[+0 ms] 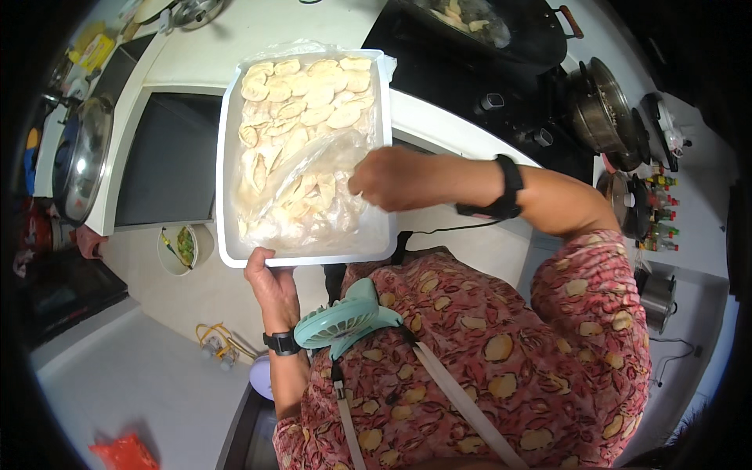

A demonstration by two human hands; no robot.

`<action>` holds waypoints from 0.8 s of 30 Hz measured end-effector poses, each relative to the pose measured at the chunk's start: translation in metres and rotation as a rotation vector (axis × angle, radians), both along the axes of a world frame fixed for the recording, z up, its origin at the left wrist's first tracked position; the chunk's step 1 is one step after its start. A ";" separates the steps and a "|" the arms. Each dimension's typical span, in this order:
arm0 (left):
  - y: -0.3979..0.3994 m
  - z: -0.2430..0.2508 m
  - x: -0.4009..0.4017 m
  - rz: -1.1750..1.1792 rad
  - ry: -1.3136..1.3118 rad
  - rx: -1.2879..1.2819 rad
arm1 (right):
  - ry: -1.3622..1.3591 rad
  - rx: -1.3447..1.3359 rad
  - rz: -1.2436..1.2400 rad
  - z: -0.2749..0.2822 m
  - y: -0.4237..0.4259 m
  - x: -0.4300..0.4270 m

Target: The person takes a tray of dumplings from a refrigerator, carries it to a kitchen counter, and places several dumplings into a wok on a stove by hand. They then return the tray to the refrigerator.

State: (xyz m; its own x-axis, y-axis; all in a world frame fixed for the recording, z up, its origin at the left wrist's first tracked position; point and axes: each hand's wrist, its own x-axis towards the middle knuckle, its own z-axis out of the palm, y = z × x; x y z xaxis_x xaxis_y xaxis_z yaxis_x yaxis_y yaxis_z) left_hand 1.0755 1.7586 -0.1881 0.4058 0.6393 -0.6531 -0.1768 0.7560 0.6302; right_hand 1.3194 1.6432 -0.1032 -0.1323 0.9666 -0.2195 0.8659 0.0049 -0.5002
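Observation:
My left hand (272, 286) grips the near rim of a white plastic tray (221, 176), thumb over the edge and fingers beneath. Dumplings (320, 97) lie in rows across the tray's far part. Clear plastic film (329, 154) runs between and over them, folded up in a ridge across the middle. Above the tray's right side, my right hand (390, 179) is closed on the edge of that film; its fingertips are partly hidden. More dumplings (311, 194) show beside the ridge, and crumpled film covers the near part.
A wok (529, 35) with several dumplings in it steams on the black stove (446, 76). A steamer pot (599, 111) stands to its right. A glass lid (88, 158) leans at left. Below the counter is a white bin (202, 249). A mint neck fan (338, 320) hangs at my chest.

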 end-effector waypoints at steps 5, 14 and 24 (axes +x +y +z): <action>0.001 -0.002 0.002 0.004 -0.003 0.009 | -0.281 0.055 0.095 -0.035 0.015 -0.004; -0.011 0.024 0.015 -0.005 0.037 -0.013 | -0.544 -0.282 0.242 -0.047 0.027 -0.008; -0.007 0.017 0.009 -0.004 -0.023 -0.003 | -0.501 -0.226 0.223 -0.020 0.036 -0.017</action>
